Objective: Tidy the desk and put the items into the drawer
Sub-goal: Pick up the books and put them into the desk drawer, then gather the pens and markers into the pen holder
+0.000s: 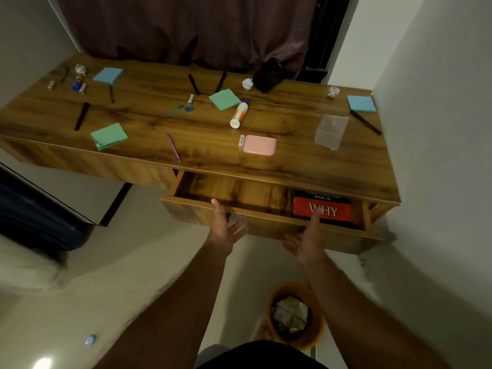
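Observation:
The wooden desk (202,129) has its drawer (239,193) pulled out, with a red and black book (323,206) lying at its right end. My left hand (223,230) and my right hand (306,241) hover open, palms facing each other, just in front of the drawer's front panel, holding nothing. On the desk lie a pink case (259,145), a glue bottle (239,113), a pink pen (173,147), green sticky pads (109,135) (225,99), blue sticky pads (108,75) (361,103), several black pens and a clear plastic box (331,131).
Crumpled paper balls (247,83) (333,91) and a black object (267,75) sit near the desk's back edge. An orange waste bin (315,334) holding rubbish stands on the floor below my right arm. A white wall closes in on the right; a dark curtain hangs behind.

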